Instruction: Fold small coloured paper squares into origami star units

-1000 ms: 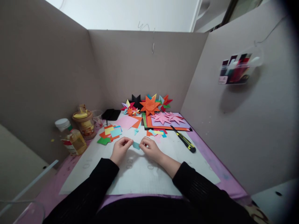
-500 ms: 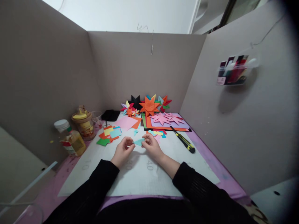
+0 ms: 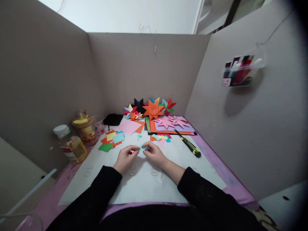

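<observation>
A small light-blue piece of folded paper [image 3: 143,148] is held just above the white mat, partly hidden by fingers. My right hand [image 3: 156,154] pinches it from the right, thumb below and index finger above. At its left edge, the thumb and fingertips of my left hand [image 3: 126,157] close on the paper. Just beyond my hands lies a small light-blue folded paper piece [image 3: 139,137]. Loose coloured paper squares [image 3: 118,138] are spread to the left, and more small paper pieces [image 3: 161,137] lie behind my right hand.
A yellow-and-black utility knife [image 3: 190,145] lies to the right. Folded paper stars [image 3: 153,109] stand at the back, with pink stars [image 3: 165,122] on stacked sheets. A bottle of yellowish liquid [image 3: 73,147] and a lidded cup [image 3: 84,130] stand at left. Grey panels [image 3: 149,70] enclose the table.
My right hand has moved slightly left, closer to my left hand. The light-blue paper shows less between the fingers and appears folded smaller.
</observation>
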{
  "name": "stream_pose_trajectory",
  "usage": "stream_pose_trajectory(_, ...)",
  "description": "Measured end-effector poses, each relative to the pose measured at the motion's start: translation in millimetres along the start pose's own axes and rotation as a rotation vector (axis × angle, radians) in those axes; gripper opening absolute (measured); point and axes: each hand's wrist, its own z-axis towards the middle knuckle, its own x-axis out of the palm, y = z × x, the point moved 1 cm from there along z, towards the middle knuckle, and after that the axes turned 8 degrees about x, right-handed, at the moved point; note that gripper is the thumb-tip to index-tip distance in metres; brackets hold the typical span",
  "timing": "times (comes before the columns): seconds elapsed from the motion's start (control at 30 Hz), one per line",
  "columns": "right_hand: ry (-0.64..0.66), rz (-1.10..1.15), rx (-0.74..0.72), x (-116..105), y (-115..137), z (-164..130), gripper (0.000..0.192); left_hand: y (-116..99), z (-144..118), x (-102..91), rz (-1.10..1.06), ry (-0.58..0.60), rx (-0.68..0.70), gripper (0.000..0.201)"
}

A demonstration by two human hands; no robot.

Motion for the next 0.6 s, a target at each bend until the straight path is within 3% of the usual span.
stream_pose_trajectory(0.3, 0.023, 0.019, 0.029, -2.9, 5.5, -0.3, 0.021, 0.6, -0.1, 0.4, 0.014, 0.018, -0.009, 0.018)
stream_pose_trajectory(0.6, -0.021, -0.024, 0.019, -1.5, 3.7, -0.6, 0.020, -1.0, -1.0, -0.5, -0.036, 0.028, -0.049, 0.031)
